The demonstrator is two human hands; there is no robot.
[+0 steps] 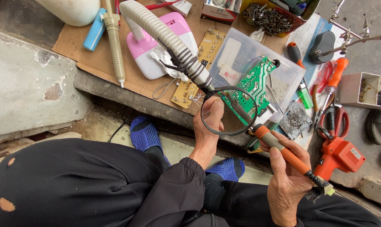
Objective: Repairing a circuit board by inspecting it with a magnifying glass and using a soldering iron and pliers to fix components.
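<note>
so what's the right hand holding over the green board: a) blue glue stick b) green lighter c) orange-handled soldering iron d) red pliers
c: the right hand grips the orange-handled soldering iron, its tip reaching behind the magnifying lens toward the green circuit board.

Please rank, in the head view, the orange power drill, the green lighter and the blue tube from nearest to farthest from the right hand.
From the right hand, which grips the orange soldering iron:
1. Orange power drill, just to its right.
2. Green lighter, farther up, beside the clear plastic box.
3. Blue tube, far off at upper left on the cardboard.
</note>
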